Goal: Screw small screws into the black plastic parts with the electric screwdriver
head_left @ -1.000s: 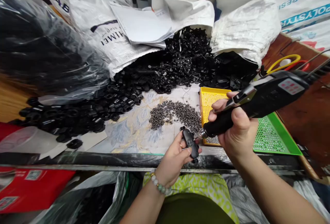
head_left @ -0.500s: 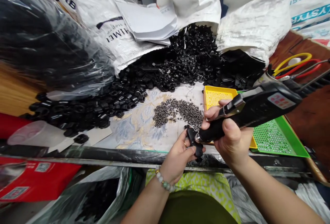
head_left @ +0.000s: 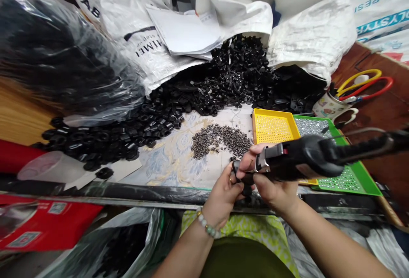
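My left hand, with a bead bracelet at the wrist, is closed around a small black plastic part at the table's front edge. My right hand grips a black electric screwdriver, which lies nearly level with its cord running off to the right. The fingers of my right hand touch or nearly touch the black part; the screwdriver's tip is hidden behind them. Just beyond both hands, a pile of small metal screws is spread on the patterned table cover.
Black plastic parts heap along the back, spilling from white sacks. Black rings lie at left beside a clear plastic cup. A yellow tray and a green tray stand right, near a mug holding scissors.
The screwdriver has swung from angled up to the right to nearly level. My right hand's fingers have come in against the black part. My left hand stays almost in place.
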Demonstrator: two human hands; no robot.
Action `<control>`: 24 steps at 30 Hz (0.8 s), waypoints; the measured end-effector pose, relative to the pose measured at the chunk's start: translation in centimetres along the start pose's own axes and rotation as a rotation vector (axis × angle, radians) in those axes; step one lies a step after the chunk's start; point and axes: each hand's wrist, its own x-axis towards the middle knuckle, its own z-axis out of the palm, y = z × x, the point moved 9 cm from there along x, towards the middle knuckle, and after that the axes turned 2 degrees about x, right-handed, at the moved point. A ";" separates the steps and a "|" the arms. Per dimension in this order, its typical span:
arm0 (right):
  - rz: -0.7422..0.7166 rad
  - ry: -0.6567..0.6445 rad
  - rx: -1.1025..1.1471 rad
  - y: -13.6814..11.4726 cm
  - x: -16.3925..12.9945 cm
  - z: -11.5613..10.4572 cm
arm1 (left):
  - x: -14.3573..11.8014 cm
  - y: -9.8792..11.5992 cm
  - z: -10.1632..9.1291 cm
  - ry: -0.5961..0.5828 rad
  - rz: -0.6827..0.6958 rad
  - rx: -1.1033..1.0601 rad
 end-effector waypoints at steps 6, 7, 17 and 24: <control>-0.324 0.288 0.017 -5.1 4.3 -5.0 | -0.2 -0.6 -0.3 0.029 -0.176 0.047; -0.392 0.399 -0.029 -5.7 5.2 -6.8 | -0.3 -0.5 -0.3 0.025 -0.181 0.051; -0.348 0.526 -0.201 0.8 11.7 -14.3 | -0.4 0.0 0.2 0.004 -0.195 0.119; -0.329 0.509 -0.205 1.9 12.0 -14.0 | -0.4 -0.2 0.0 0.011 -0.193 0.125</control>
